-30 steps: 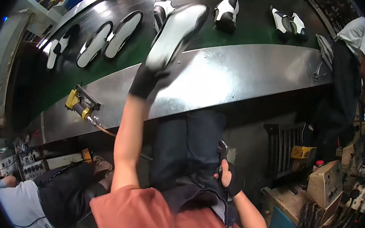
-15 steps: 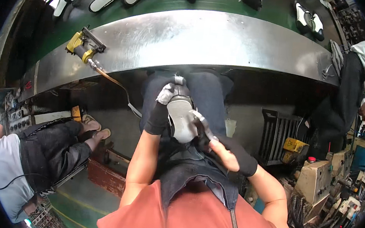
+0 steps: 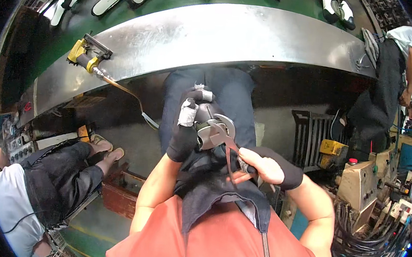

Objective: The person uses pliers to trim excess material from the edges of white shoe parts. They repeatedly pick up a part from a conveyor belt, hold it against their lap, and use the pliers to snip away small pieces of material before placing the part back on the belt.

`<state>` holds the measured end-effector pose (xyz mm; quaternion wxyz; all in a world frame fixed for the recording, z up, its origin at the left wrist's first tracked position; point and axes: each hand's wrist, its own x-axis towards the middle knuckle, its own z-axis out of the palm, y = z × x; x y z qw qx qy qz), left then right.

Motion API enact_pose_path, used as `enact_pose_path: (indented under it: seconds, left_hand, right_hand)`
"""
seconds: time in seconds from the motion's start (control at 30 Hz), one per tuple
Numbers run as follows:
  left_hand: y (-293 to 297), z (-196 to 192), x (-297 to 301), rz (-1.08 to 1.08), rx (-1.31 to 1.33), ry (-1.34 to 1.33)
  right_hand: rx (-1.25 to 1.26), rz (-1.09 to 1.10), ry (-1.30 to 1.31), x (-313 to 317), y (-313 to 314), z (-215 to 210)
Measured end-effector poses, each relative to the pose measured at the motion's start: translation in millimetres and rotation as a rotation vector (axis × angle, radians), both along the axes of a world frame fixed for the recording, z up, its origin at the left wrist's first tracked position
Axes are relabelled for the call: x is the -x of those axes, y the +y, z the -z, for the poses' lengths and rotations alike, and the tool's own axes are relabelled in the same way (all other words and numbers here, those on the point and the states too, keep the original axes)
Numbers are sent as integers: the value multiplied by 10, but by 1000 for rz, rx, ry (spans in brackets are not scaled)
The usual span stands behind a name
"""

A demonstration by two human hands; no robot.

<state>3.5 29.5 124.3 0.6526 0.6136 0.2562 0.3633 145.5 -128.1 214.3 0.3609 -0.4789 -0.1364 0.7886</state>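
Left hand (image 3: 184, 137) (gloved, fingers taped) clamped the shoe (image 3: 205, 128) over the lap while right hand (image 3: 256, 166) gripped pliers (image 3: 225, 139) at its edge; a slip could likely nick fingers.

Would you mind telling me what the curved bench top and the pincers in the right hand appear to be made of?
Bench top: likely sheet metal, brushed grey with soft glare. Pincers in the right hand: probably steel, shiny rounded head; handles look dull reddish.

yellow labelled box (image 3: 332, 148) at right, beside black crate (image 3: 309, 135)
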Motion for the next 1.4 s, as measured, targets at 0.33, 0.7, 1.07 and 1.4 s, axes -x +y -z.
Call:
enact_pose_path:
  seconds: [0.33, 0.7, 1.07, 1.4]
  left_hand:
    - [-34, -172, -83, 0, 311, -94]
    - [162, 205, -167, -112, 319, -77]
    - [161, 308, -255, -43, 437, -38]
    - [217, 369, -172, -31, 354, -69]
  right_hand:
    - [-472, 14, -905, 332, 34, 403]
    - [-359, 150, -367, 294, 63, 920]
    - [-183, 135, -501, 299, 214, 768]
    - [-398, 411, -409, 581, 218, 1169]
